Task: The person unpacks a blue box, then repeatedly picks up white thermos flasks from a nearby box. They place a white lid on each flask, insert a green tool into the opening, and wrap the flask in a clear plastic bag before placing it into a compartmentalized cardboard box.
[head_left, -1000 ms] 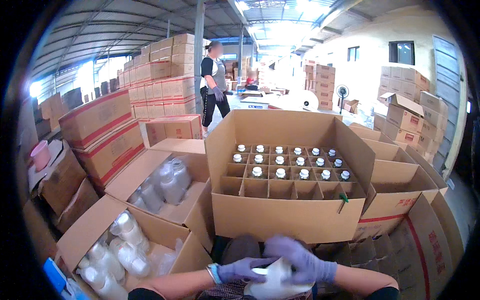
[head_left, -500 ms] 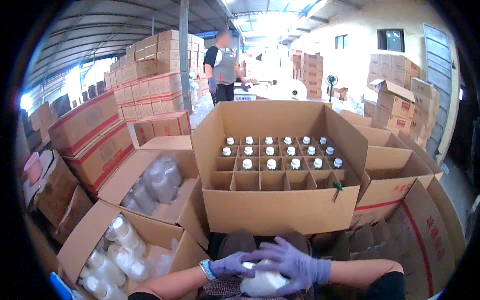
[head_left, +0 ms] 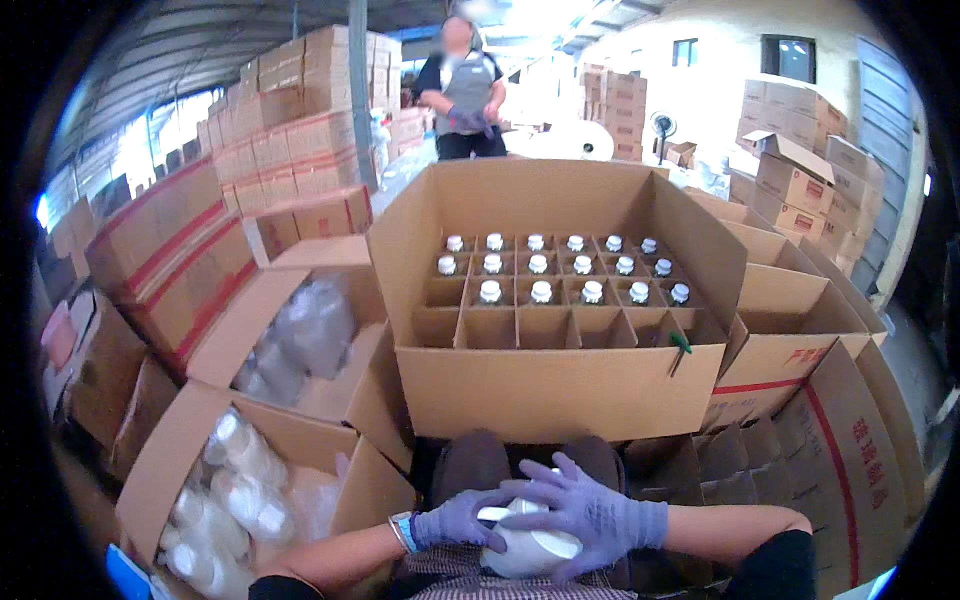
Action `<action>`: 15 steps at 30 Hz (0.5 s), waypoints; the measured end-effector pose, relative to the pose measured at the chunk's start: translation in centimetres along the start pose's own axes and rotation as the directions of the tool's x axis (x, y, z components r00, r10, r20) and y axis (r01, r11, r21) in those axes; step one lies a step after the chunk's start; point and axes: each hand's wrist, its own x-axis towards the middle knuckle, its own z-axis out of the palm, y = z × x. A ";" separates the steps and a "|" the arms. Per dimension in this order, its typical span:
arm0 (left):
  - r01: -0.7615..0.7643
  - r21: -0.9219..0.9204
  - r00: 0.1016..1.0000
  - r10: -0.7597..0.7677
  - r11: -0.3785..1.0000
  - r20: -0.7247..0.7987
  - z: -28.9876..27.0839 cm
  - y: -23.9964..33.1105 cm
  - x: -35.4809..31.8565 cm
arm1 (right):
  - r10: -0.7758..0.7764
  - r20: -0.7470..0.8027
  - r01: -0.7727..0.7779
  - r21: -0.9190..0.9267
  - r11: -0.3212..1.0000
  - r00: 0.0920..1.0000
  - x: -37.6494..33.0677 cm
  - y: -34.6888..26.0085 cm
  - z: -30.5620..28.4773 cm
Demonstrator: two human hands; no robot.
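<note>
A white bottle lies tilted over my lap, held between both hands. My left hand, in a purple glove, has its fingers closed at the bottle's left end, by a small white part that may be its cap. Over the top and right side of the bottle curls my right hand, gloved too, its fingers spread across it. Straight ahead stands a large open carton with cardboard dividers; white-capped bottles fill most of its cells. Its nearest row and the left cell of the row behind hold none.
Two open cartons at left hold white bottles and plastic-wrapped bottles. A green-handled tool hangs on the big carton's front edge. More divided cartons stand at right. A co-worker stands beyond, near stacked boxes.
The view has dipped, so the cartons sit higher. My hands stay around the bottle, shifting slightly. The co-worker has turned and brought both hands together in front.
</note>
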 end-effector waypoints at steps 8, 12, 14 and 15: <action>0.153 -0.051 0.919 -0.161 0.987 -0.361 6.4 3.5 0.0 | 0.244 -0.111 -0.211 0.243 0.947 0.963 -2.5 1.8 2.0; 0.107 -0.124 0.829 -0.157 0.986 -0.536 6.2 3.6 -1.3 | 0.294 -0.056 -0.269 0.263 0.927 0.954 1.3 3.3 0.7; 0.053 -0.142 0.775 -0.131 0.988 -0.618 6.7 1.5 -1.7 | 0.396 -0.028 -0.374 0.270 0.887 0.918 3.0 4.3 0.2; 0.038 0.035 0.783 -0.008 0.999 -0.622 5.4 1.4 -2.8 | 0.402 -0.044 -0.380 0.252 0.890 0.914 3.1 5.2 0.3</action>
